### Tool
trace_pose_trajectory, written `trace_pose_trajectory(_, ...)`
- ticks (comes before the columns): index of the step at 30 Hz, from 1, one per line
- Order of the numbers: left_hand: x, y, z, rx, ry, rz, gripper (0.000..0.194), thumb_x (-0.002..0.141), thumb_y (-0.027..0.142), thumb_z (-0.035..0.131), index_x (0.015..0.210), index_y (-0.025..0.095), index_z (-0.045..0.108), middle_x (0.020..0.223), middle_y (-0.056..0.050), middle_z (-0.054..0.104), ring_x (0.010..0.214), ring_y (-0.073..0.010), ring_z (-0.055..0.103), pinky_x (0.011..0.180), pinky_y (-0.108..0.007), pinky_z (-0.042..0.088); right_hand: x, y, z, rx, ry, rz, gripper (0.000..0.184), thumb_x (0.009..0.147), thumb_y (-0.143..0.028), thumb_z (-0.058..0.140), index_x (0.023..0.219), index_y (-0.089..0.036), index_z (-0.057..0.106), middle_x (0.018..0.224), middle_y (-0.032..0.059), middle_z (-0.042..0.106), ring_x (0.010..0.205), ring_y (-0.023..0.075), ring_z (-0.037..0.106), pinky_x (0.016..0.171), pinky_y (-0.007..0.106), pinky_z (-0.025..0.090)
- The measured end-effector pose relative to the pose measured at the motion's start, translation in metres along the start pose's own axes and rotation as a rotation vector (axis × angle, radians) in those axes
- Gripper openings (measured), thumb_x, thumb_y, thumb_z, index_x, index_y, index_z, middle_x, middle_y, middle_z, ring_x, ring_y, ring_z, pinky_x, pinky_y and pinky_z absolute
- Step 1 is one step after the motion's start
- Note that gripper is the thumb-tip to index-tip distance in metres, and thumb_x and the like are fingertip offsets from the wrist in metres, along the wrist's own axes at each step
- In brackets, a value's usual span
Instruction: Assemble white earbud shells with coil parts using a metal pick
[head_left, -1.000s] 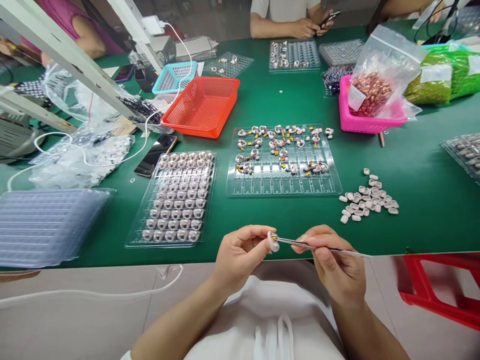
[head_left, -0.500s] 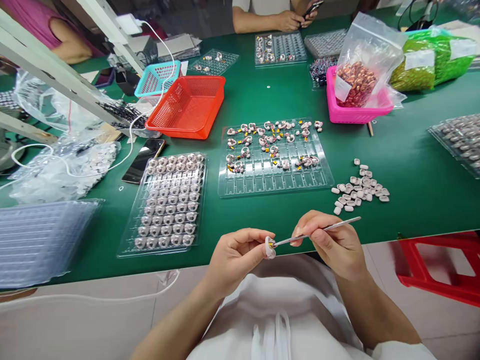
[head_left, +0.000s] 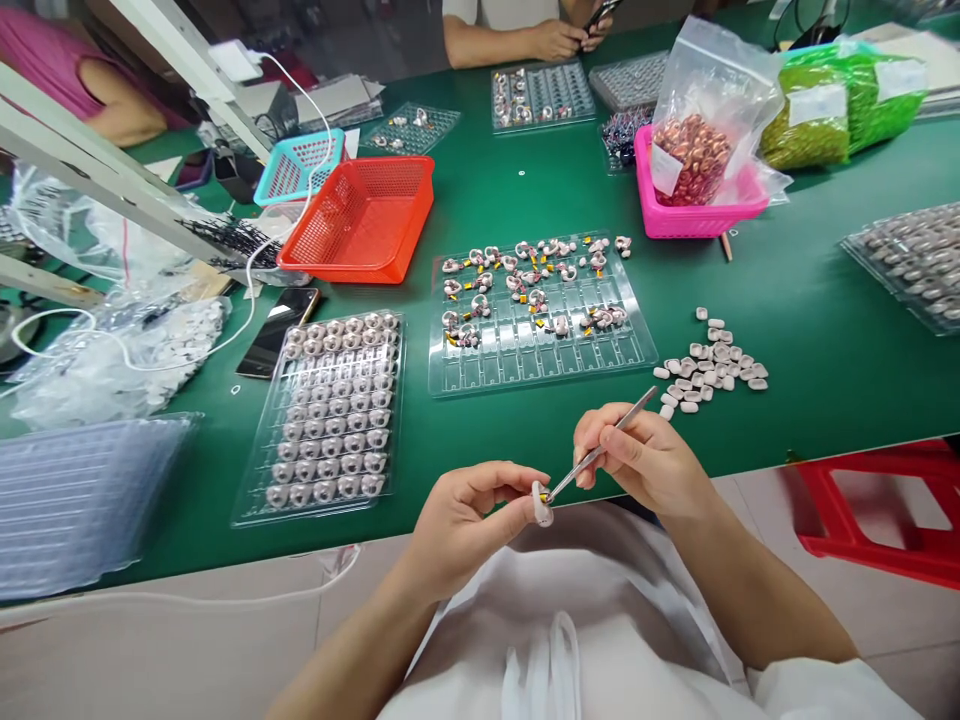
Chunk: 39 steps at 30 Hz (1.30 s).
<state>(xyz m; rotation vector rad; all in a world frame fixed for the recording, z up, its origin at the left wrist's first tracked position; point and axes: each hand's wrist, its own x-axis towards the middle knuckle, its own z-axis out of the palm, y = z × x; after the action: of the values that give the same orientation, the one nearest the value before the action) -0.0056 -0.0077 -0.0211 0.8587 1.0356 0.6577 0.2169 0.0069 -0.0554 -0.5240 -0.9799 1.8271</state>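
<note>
My left hand [head_left: 465,520] is closed in a pinch on a small white ring-shaped part [head_left: 541,503], held over the table's near edge. My right hand [head_left: 645,460] grips metal tweezers [head_left: 600,453] like a pen, with the tip touching the white part. Just ahead lies a clear tray [head_left: 540,345] with coil parts in its far rows, and a clear tray [head_left: 330,410] filled with round coils sits to its left. A loose heap of small white caps [head_left: 709,365] lies on the green mat to the right.
An orange basket [head_left: 360,215], a teal basket [head_left: 296,165] and a pink basket [head_left: 697,200] with a bag of copper coils stand farther back. A phone [head_left: 277,318] and a white cable lie at left. Another person's hands hold a phone across the table. A red stool [head_left: 885,520] stands at right.
The tweezers have swung from nearly level to steeply tilted, their rear end rising toward the table. Both hands stay together on the white part; my view has shifted slightly right and down.
</note>
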Motion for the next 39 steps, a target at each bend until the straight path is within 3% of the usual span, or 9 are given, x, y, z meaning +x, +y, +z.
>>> trace_pose_trajectory(3,0.000,0.002,0.002,-0.067,0.017,-0.043,0.018,0.073,0.029,0.083,0.086,0.018,0.079,0.079,-0.005,0.073,0.070,-0.0069,0.065,0.064,-0.011,0.051,-0.001,0.003,-0.002,0.007,0.003,-0.014,0.024,0.104,-0.020,0.045,0.102,-0.016,0.069,0.092,0.0046,0.061,0.079,0.0112,0.069,0.073,0.024,0.058)
trace_pose_trajectory(9,0.001,0.003,0.003,-0.137,0.029,-0.120,0.018,0.072,0.028,0.083,0.086,0.017,0.079,0.076,-0.005,0.073,0.067,-0.0071,0.064,0.061,-0.012,0.051,-0.006,0.000,-0.005,-0.225,-0.080,-0.173,0.025,0.102,-0.015,0.045,0.110,-0.016,0.068,0.098,0.0081,0.059,0.085,0.0162,0.068,0.076,0.033,0.058)
trace_pose_trajectory(16,0.001,0.003,0.004,-0.133,-0.005,-0.121,0.017,0.073,0.027,0.082,0.086,0.017,0.079,0.074,-0.004,0.073,0.067,-0.0073,0.065,0.063,-0.012,0.052,-0.004,-0.015,-0.002,-0.399,-0.114,-0.191,0.020,0.101,-0.013,0.046,0.108,-0.015,0.065,0.097,0.0080,0.061,0.084,0.0147,0.068,0.073,0.030,0.058)
trace_pose_trajectory(21,0.000,0.001,0.004,-0.090,-0.015,-0.153,0.021,0.072,0.030,0.083,0.087,0.016,0.078,0.078,-0.006,0.073,0.068,-0.0090,0.065,0.063,-0.014,0.053,0.000,-0.035,0.002,-0.725,-0.243,-0.283,0.015,0.098,-0.011,0.052,0.104,-0.015,0.065,0.089,0.0075,0.067,0.089,0.0144,0.063,0.072,0.024,0.053)
trace_pose_trajectory(25,0.001,0.000,0.003,-0.019,0.020,-0.152,0.025,0.073,0.034,0.082,0.089,0.015,0.077,0.078,-0.006,0.073,0.069,-0.0089,0.064,0.063,-0.014,0.051,0.000,-0.049,0.013,-0.880,-0.355,-0.355,0.015,0.097,-0.007,0.051,0.107,-0.014,0.059,0.096,0.0087,0.065,0.089,0.0115,0.063,0.073,0.020,0.052)
trace_pose_trajectory(32,0.006,-0.007,0.007,0.068,0.139,-0.108,0.031,0.072,0.040,0.081,0.090,0.015,0.075,0.084,-0.007,0.075,0.074,-0.0115,0.067,0.068,-0.016,0.054,-0.009,-0.050,0.041,-1.438,-0.578,-0.453,0.022,0.098,-0.012,0.046,0.087,-0.012,0.065,0.083,0.0077,0.063,0.072,0.0172,0.054,0.071,0.033,0.051)
trace_pose_trajectory(35,0.009,-0.012,0.007,0.183,0.170,-0.076,0.031,0.075,0.041,0.078,0.093,0.016,0.074,0.090,-0.006,0.075,0.080,-0.0125,0.068,0.074,-0.016,0.055,-0.012,-0.046,0.044,-1.524,-0.550,-0.558,0.024,0.098,-0.013,0.046,0.088,-0.012,0.068,0.085,0.0069,0.064,0.072,0.0171,0.052,0.076,0.033,0.053)
trace_pose_trajectory(39,0.016,-0.015,0.010,0.258,0.135,-0.043,0.033,0.079,0.046,0.073,0.093,0.017,0.074,0.091,-0.006,0.073,0.081,-0.0132,0.067,0.073,-0.016,0.055,-0.016,-0.041,0.034,-1.426,-0.460,-0.525,0.021,0.100,-0.015,0.044,0.092,-0.011,0.063,0.084,0.0069,0.062,0.075,0.0156,0.052,0.081,0.030,0.051)
